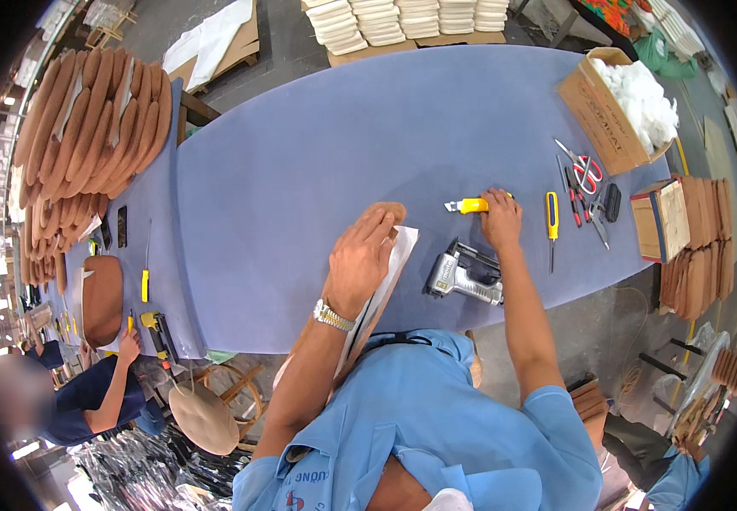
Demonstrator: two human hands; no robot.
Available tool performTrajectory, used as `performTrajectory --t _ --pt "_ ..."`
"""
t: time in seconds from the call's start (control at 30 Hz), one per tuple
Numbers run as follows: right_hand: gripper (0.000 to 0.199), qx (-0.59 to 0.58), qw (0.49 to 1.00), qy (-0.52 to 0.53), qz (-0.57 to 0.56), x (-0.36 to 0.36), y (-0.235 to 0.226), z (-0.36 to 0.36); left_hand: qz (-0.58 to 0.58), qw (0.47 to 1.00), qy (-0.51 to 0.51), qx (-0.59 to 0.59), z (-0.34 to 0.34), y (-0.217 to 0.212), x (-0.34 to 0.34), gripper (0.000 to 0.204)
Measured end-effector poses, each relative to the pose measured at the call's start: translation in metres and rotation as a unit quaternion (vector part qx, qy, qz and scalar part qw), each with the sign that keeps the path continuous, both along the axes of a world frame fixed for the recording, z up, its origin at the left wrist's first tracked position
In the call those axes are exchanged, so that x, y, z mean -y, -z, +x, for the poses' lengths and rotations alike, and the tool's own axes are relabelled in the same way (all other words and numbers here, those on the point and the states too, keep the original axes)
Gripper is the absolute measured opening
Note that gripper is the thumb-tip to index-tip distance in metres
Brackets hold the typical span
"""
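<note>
Obs.: your L hand [358, 262] lies on the far end of a brown upholstered panel [397, 210], which runs from the blue-covered table [300, 162] back toward your torso, pale backing [399, 258] showing on its R side. L fingers together, laid along panel; whether thumb clamps opposite side, can't tell. R hand [501, 220] has fingers closed on rear of a yellow utility knife [474, 205], blade pointing L, apart from panel; whether knife is lifted off table, can't tell. Silver-and-black staple gun [462, 277] lies between panel & R forearm; yellow-handled screwdriver [552, 217] is R of knife.

Step in hand, in my judgement: tool handling w/ panel steadied; picking up or setting down knife, can't tell which. No blade contact w/ panel. Next move, if blade goes to panel, calls for firm L hold, L fingers out of blade line, R wrist clear of staple gun
</note>
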State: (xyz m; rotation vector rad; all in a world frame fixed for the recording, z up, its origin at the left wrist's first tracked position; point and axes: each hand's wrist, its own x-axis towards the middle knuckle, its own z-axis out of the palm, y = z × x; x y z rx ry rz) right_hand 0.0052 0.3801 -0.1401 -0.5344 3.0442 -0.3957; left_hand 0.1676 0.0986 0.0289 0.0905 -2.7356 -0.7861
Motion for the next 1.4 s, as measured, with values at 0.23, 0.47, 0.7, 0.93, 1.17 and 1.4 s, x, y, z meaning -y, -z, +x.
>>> performTrajectory --t 0.23,0.47,0.7,0.93,1.17,1.4 --pt "0.039 0.119 0.877 0.106 -0.454 0.064 -0.139 0.051 0.062 0.997 0.011 0.036 -0.005 -0.023 0.008 0.038" --pt "0.042 0.066 0.860 -0.100 -0.496 0.136 -0.224 0.102 0.487 0.873 -0.025 0.006 -0.013 -0.082 0.000 0.042" --pt "0.031 0.059 0.929 -0.050 -0.363 0.135 -0.176 0.124 0.300 0.947 -0.112 0.036 0.023 -0.104 0.021 0.032" --pt "0.021 0.112 0.904 0.027 -0.411 0.146 -0.150 0.136 0.019 0.994 -0.017 0.108 0.044 -0.072 -0.002 0.048" --pt "0.016 0.053 0.884 0.052 -0.461 0.151 -0.123 0.138 -0.066 0.976 0.013 0.205 0.040 -0.065 0.005 0.051" --pt "0.014 0.037 0.872 0.054 -0.485 0.158 -0.126 0.133 -0.086 0.978 0.011 0.191 0.031 -0.063 0.005 0.051"
